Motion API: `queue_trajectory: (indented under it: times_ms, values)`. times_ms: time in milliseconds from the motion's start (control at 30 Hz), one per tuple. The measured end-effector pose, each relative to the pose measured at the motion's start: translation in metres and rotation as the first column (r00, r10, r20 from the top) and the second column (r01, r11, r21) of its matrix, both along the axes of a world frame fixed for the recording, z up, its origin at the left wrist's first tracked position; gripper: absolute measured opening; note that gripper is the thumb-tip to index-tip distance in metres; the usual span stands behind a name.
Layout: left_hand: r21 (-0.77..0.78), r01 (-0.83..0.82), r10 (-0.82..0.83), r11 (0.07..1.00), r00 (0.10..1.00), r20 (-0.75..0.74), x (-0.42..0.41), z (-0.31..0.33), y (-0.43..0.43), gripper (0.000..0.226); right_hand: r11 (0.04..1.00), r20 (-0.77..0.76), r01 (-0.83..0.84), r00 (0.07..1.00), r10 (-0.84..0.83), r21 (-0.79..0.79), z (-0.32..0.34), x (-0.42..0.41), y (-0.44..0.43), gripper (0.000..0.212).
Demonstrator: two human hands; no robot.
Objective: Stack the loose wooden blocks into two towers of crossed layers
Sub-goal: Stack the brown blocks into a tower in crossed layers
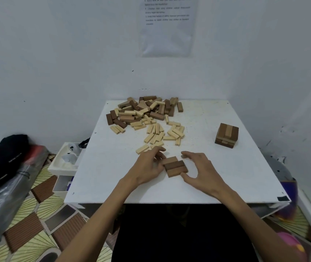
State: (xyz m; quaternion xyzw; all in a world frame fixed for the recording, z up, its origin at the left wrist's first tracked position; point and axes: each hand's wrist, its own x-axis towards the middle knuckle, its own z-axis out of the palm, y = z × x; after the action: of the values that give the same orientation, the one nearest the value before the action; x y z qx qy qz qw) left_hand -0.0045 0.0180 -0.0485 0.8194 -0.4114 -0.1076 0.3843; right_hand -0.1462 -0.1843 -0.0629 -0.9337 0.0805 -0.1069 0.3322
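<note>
Three brown wooden blocks (175, 166) lie side by side as one flat layer near the front middle of the white table (226, 176). My left hand (149, 165) touches the layer's left end with its fingertips. My right hand (200, 171) flanks the right end, thumb by the near block and fingers arched above the far side. A low tower of brown crossed layers (227, 135) stands at the right of the table. A big heap of loose brown and pale blocks (147, 116) covers the far middle.
Pale loose blocks (162, 137) lie scattered between the heap and my hands. The walls close in behind and to the right of the table. Left of the table, a white box (64, 160), a black bag (1, 157) and a patterned floor mat (37, 214).
</note>
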Motion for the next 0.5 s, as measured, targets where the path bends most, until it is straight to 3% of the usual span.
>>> queue_trajectory:
  times_ms: [167, 367, 500]
  values:
    - [0.094, 0.049, -0.05, 0.994, 0.999, 0.01, 0.001, -0.002, 0.007, 0.061, 0.99, 0.026, 0.122, 0.992, -0.12, -0.078, -0.003, 0.007, -0.005, 0.059]
    - [0.252, -0.019, -0.024, 0.968, 0.986, 0.166, -0.006, -0.004, 0.002, 0.098, 0.993, -0.06, 0.074, 0.995, -0.079, -0.087, -0.002, 0.007, -0.008, 0.051]
    - [0.21, -0.05, 0.011, 0.976, 0.983, 0.182, -0.012, -0.01, -0.009, 0.085, 0.997, -0.104, 0.028, 0.994, -0.035, -0.075, 0.003, 0.01, -0.007, 0.059]
